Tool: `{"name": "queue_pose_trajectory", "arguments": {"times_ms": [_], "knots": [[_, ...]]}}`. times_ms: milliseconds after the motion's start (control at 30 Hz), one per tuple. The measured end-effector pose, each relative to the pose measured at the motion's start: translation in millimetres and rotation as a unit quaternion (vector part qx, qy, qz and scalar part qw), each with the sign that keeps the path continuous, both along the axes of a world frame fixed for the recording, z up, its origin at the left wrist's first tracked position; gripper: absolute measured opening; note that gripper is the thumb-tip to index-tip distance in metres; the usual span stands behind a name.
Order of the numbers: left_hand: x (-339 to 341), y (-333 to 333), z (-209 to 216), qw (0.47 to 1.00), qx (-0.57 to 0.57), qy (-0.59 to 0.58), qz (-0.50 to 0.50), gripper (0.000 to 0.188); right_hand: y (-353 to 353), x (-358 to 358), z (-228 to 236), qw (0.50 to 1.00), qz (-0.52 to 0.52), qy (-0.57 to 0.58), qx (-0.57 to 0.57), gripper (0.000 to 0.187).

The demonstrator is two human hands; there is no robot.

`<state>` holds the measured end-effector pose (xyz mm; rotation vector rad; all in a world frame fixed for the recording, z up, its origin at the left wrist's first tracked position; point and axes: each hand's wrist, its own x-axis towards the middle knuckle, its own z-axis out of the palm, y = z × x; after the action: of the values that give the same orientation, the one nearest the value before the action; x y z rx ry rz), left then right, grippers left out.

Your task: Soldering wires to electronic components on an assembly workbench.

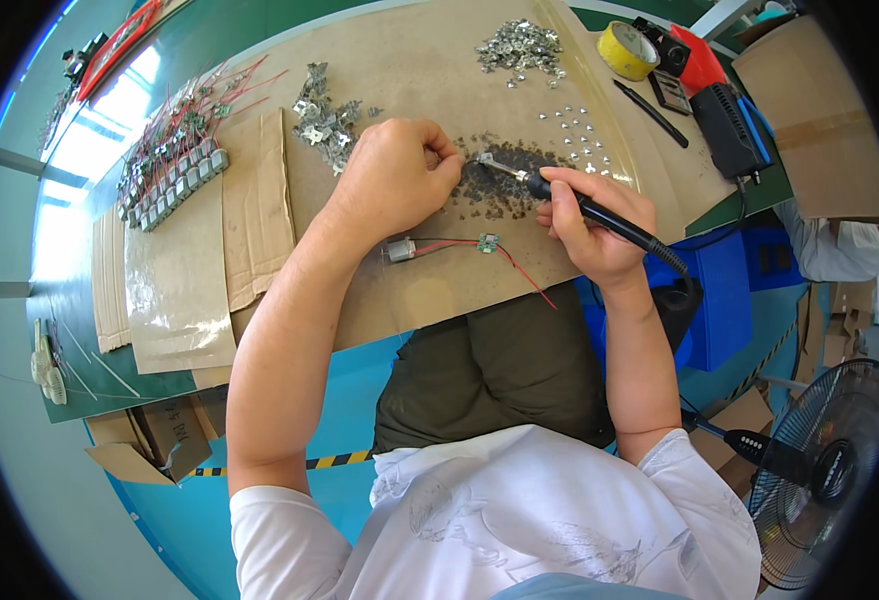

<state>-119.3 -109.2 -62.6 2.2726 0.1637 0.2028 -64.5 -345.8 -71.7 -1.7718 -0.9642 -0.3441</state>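
My right hand [605, 225] is wrapped round the black handle of a soldering iron [620, 220]. The iron's metal tip points left over a dark scorched patch [505, 180] on the brown board [410, 310]. Close to that tip, my left hand [400, 175] is closed with its fingertips pinched; whatever they hold is hidden. Below the hands lies a small silver motor [401, 250], wired in red and black to a little green circuit board [488, 243]. Small metal tabs [585, 140] are scattered right of the patch.
Heaped metal pieces [520, 48] lie at the far side, with another heap [326, 118] behind my left hand. Wired motors [180, 180] stand in rows at left on cardboard. At right are yellow tape [628, 50], a black pen [652, 113], a black power unit [730, 130] and a fan [830, 470].
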Motion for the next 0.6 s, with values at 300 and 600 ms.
{"name": "queue_pose_trajectory", "arguments": {"times_ms": [300, 600], "knots": [[-0.4, -0.5, -3.1, 1.000, -0.010, -0.018, 0.003, 0.019, -3.7, -3.3, -3.3, 0.999, 0.001, 0.027, 0.031, 0.014], [3.0, 4.5, -4.1, 0.996, -0.075, -0.042, 0.032, 0.019, -6.0, -20.0, 2.4, 0.992, -0.016, -0.097, -0.075, 0.040]]}}
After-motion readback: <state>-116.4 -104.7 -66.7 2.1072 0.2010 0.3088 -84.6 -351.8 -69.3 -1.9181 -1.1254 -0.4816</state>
